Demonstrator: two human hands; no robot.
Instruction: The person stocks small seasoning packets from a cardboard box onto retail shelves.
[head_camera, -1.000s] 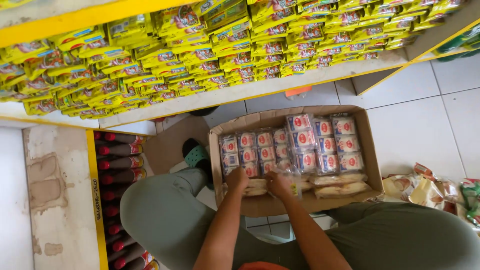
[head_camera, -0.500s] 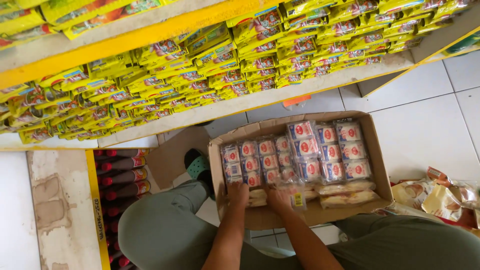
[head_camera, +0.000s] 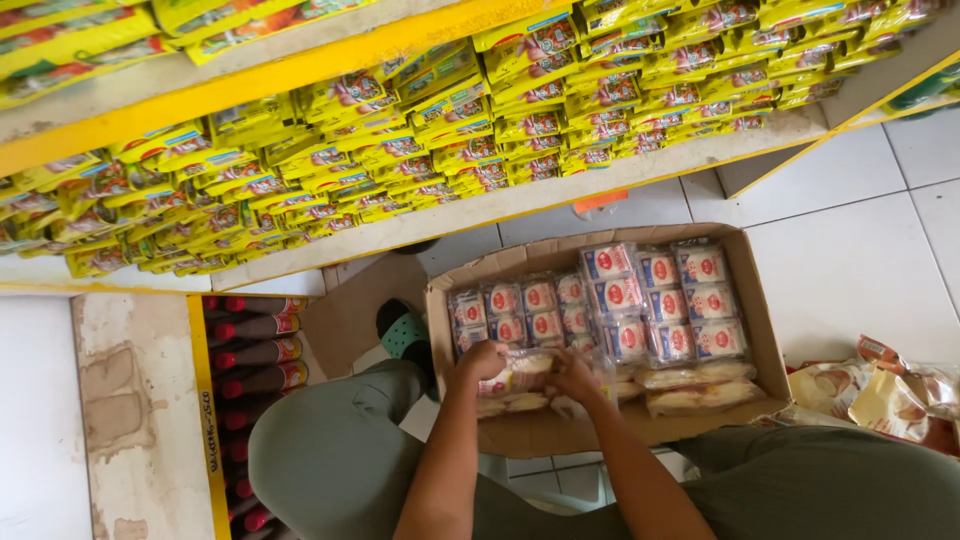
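Inside the cardboard box (head_camera: 755, 330), both hands (left hand (head_camera: 480, 362), right hand (head_camera: 573, 376)) grasp one clear packet (head_camera: 525, 374) between them.

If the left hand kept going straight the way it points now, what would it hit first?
Probably the upright row of clear red-and-white snack packets just beyond the left hand, inside the brown cardboard box; depth is hard to judge.

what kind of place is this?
Likely a small grocery shop aisle: shelf crammed with yellow snack packets, bottles low down, both hands, left hand and right hand, in a cardboard box of wrapped packs.
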